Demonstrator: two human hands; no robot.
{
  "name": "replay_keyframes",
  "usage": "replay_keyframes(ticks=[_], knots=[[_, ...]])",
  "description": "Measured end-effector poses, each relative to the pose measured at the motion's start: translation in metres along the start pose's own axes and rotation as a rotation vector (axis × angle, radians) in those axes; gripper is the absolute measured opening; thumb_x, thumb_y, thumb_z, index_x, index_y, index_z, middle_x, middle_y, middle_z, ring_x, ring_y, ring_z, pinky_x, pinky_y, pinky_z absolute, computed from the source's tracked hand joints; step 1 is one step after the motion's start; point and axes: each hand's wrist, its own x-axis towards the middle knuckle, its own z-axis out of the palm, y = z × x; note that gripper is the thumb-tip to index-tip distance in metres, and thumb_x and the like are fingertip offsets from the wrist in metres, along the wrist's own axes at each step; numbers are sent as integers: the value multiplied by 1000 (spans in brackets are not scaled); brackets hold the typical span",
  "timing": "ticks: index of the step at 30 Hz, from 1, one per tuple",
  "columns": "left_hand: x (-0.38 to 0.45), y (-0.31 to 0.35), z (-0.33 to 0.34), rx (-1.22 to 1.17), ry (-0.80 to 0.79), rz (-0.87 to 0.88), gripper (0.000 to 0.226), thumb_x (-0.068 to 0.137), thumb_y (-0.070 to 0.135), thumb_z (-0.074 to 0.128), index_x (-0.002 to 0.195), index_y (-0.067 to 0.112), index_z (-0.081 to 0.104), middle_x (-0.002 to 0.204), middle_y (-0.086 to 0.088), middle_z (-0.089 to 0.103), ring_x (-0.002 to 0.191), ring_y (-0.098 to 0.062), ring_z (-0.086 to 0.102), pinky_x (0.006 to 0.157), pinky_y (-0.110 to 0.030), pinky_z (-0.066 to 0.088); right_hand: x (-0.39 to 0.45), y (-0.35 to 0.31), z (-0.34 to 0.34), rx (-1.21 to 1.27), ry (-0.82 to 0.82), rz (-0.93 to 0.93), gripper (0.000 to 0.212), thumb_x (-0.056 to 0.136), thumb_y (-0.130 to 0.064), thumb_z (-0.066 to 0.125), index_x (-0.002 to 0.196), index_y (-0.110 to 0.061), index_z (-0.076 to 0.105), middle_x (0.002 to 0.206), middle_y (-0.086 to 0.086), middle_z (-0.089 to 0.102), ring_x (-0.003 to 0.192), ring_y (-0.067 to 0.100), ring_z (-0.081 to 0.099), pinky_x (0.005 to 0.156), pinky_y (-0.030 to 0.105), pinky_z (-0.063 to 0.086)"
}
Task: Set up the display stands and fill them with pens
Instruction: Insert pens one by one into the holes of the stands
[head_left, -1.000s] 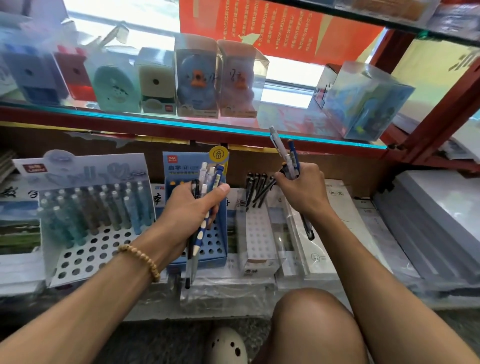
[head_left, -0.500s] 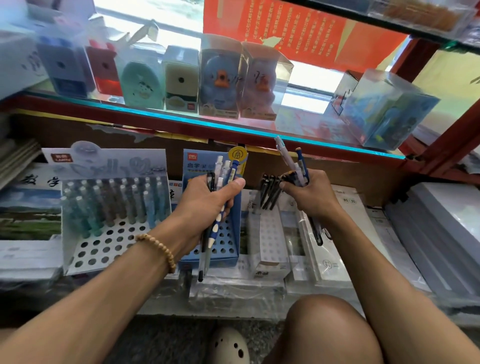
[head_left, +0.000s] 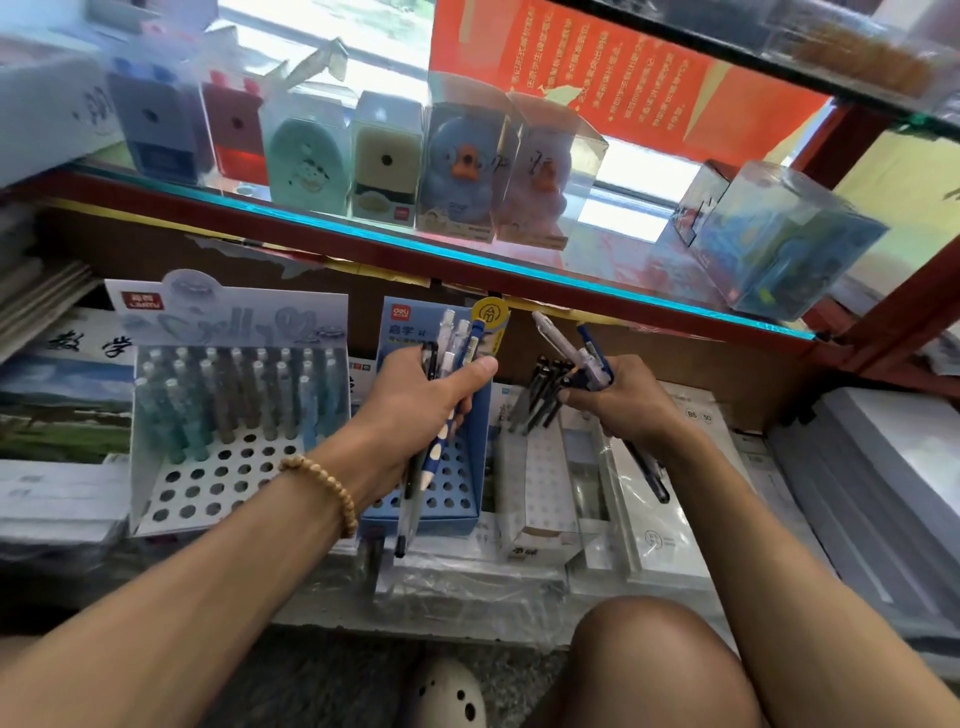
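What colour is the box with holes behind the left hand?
Blue display stand, seen in the head view.

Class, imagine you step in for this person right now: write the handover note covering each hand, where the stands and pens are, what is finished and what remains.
Left hand: grip closed round a mixed bunch of pens, held over the blue perforated card stand.
Right hand: grips a smaller bunch of blue and clear pens above the narrow white perforated stand.
Done: the wide white stand on the left has its back rows filled with capped pastel pens; a few black pens stand in the narrow stand.
Left: front holes of the wide stand, the blue stand, most of the narrow stand.
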Motion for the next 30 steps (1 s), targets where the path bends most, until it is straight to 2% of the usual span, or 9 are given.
replay_keyframes(ticks=[3, 6, 8, 11, 15, 19, 23, 26, 30], knots=[[-2, -1, -1, -1, 12, 3, 21, 92, 24, 68, 81, 8, 61, 53, 2, 50, 42, -9, 45, 46, -23, 39, -4, -3, -2, 1, 7, 5, 11, 87, -14, 74, 87, -8, 65, 79, 9, 59, 66, 17, 55, 60, 30, 46], [-5, 1, -1, 0, 24, 21, 15, 88, 23, 72, 86, 10, 66, 55, 6, 52, 46, -6, 49, 51, -23, 42, -15, -9, -11, 80, 102, -80, 10, 87, -13, 74, 91, -5, 70, 78, 8, 61, 51, 2, 53, 48, 20, 45], [-8, 4, -4, -15, 27, 50, 14, 86, 21, 74, 81, 12, 64, 51, 11, 53, 45, -3, 49, 50, -20, 42, -25, -20, -18, 139, 124, -136, 10, 88, -13, 73, 91, -4, 70, 78, 9, 63, 45, -2, 51, 45, 14, 42], [-12, 12, -9, -77, 68, 121, 16, 85, 21, 74, 76, 14, 63, 47, 13, 54, 42, 0, 49, 46, -14, 39, -42, -46, -17, 123, 52, -224, 9, 89, -15, 72, 88, -6, 71, 71, 7, 64, 45, 0, 50, 46, 15, 42], [-15, 27, -18, -199, 168, 163, 14, 78, 30, 76, 79, 17, 70, 50, 10, 56, 43, -3, 51, 46, -18, 40, -62, -82, 6, 82, -98, -323, 13, 89, -12, 72, 85, 0, 69, 54, -5, 60, 45, 0, 52, 46, 15, 42], [-22, 33, -27, -235, 219, 155, 28, 74, 30, 79, 80, 5, 67, 47, 7, 55, 38, -5, 49, 39, -16, 37, -69, -103, 38, 105, -233, -345, 13, 88, -10, 71, 85, 3, 68, 53, -7, 59, 47, 1, 52, 46, 13, 41], [-33, 38, -37, -309, 272, 140, 15, 85, 9, 72, 74, 5, 63, 42, 8, 53, 35, -4, 49, 37, -16, 38, -74, -113, 61, 209, -285, -325, 11, 89, -10, 70, 81, -2, 66, 63, 10, 58, 56, 18, 52, 49, 27, 44], [-34, 49, -56, -378, 388, 159, 18, 84, 11, 74, 69, 12, 63, 46, 5, 50, 38, -7, 45, 40, -21, 41, -76, -116, 69, 217, -343, -344, 8, 90, -13, 70, 83, -8, 69, 73, 20, 60, 64, 25, 54, 57, 35, 48], [-28, 61, -101, -458, 601, 227, 23, 82, 11, 77, 68, 17, 60, 50, 2, 48, 40, -9, 43, 43, -23, 39, -73, -116, 68, 230, -307, -311, 10, 90, -15, 71, 82, -8, 71, 65, 6, 56, 52, 12, 49, 44, 21, 43]])
